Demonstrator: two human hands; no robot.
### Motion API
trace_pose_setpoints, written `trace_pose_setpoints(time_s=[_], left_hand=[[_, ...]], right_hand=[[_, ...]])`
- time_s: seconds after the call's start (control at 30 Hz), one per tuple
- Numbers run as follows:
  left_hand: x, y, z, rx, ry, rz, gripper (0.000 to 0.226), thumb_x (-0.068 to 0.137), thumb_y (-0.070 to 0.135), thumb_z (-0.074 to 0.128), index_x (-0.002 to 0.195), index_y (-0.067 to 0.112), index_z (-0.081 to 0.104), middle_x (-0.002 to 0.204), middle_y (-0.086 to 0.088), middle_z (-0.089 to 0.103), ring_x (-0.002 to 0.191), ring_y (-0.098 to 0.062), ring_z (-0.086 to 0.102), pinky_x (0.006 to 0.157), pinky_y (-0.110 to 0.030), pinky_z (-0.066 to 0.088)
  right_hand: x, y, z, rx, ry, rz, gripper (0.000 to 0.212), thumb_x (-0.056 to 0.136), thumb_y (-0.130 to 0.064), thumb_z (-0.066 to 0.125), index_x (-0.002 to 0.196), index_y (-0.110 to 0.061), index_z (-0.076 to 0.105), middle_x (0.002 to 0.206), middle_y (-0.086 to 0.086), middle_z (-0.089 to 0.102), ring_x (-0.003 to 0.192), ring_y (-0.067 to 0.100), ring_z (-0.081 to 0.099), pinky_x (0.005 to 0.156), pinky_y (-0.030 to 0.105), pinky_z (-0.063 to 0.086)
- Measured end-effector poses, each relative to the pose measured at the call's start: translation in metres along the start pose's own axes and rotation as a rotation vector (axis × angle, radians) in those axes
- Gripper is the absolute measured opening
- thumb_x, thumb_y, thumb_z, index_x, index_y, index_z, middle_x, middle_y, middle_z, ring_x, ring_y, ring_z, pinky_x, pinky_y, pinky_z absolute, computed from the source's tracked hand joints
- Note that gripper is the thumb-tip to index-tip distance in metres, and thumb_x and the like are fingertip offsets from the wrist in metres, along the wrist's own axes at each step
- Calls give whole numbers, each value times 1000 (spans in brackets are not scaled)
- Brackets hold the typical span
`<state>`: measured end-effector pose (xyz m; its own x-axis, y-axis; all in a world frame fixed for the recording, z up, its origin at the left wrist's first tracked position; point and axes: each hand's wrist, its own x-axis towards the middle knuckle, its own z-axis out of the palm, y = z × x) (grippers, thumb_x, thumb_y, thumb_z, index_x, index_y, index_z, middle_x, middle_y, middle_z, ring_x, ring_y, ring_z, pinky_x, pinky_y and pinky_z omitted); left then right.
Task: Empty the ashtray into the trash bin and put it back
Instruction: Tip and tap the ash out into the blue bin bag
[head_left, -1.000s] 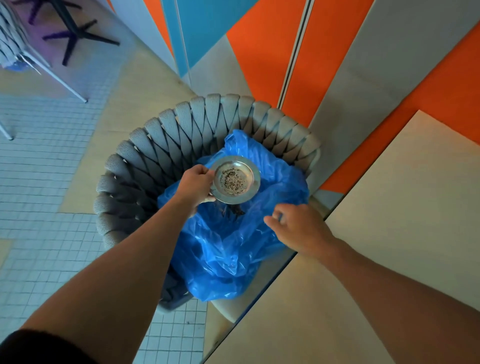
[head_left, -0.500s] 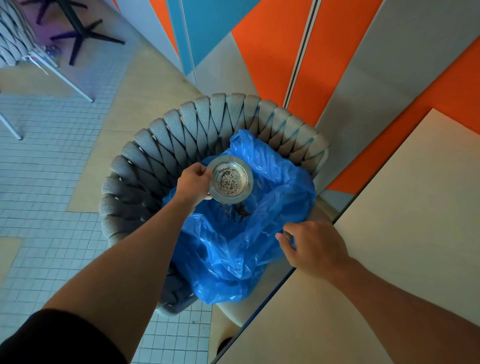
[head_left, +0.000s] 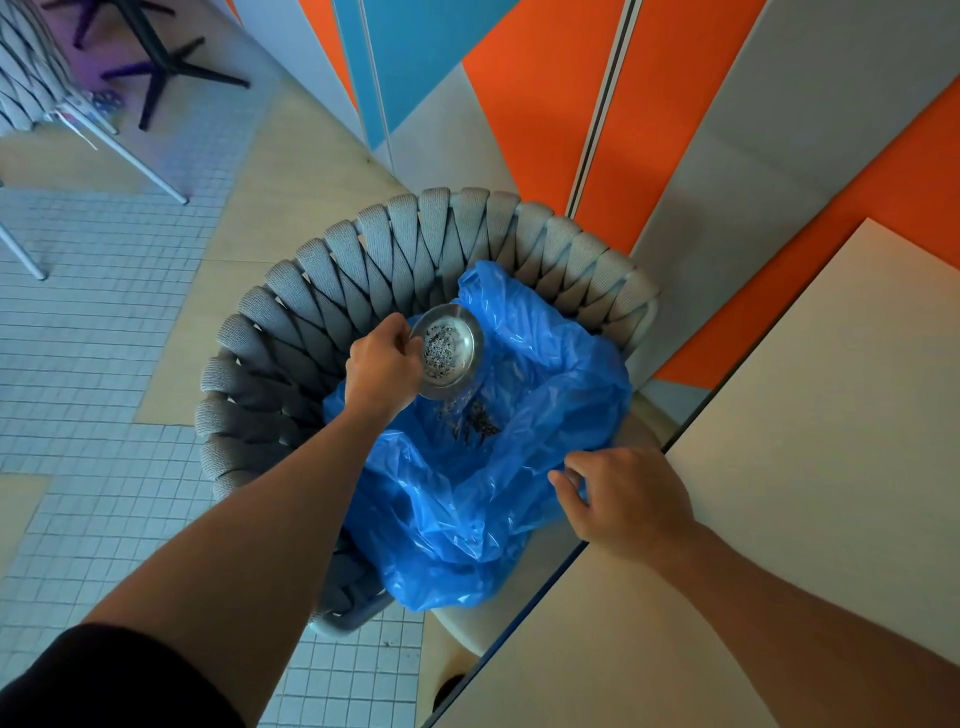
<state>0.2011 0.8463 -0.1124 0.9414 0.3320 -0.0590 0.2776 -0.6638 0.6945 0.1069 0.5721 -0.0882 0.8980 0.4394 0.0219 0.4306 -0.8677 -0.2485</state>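
My left hand grips the rim of a small round metal ashtray and holds it tilted over the open blue trash bag. Grey ash still sticks inside the dish, and dark ash lies on the plastic just below it. The bag sits on a woven grey chair. My right hand pinches the bag's near right edge and holds it open.
A beige table top fills the right side, its edge right beside the bag. Orange, grey and blue wall panels stand behind the chair. A black table base and another chair's legs stand at the far left on the tiled floor.
The ashtray has tipped further on edge and more ash has dropped into the bag. My right hand has moved right and nearer, and now pulls the bag's edge.
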Motion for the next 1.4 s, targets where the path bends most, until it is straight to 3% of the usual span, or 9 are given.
trace_pose_setpoints(time_s=[0.17,0.47,0.77,1.07,1.4], left_hand=[[-1,2,1,37,16,50,19,90,25,56,76,16,48,66,-1,54,59,-23,51,49,-32,39],[-3,8,0,84,58,131,19,90,22,55,75,15,46,65,-1,54,60,-27,52,51,-38,42],[-6,9,0,250,87,332,17,89,17,50,75,16,40,60,4,44,53,-25,44,50,-33,33],[-12,11,-3,302,100,404,16,90,12,48,77,15,39,64,1,45,52,-25,42,50,-32,30],[-17,14,-7,416,52,542,5,90,8,50,86,8,53,70,-4,53,57,-28,50,48,-39,47]], right_hand=[[0,0,0,-10,5,-5,41,87,-42,57,54,-20,46,44,-10,35,37,12,38,42,22,19],[0,0,0,-16,10,-1,41,87,-42,56,54,-22,42,43,-10,35,37,10,33,41,20,15],[-2,2,3,-9,21,-1,43,88,-43,53,53,-20,43,41,-6,42,36,12,37,41,22,17],[-2,0,0,-5,16,4,41,89,-44,51,55,-24,39,44,-11,34,38,9,32,42,18,11],[-1,0,1,-17,24,-4,38,88,-41,53,56,-23,43,43,-7,44,38,11,35,42,20,12]])
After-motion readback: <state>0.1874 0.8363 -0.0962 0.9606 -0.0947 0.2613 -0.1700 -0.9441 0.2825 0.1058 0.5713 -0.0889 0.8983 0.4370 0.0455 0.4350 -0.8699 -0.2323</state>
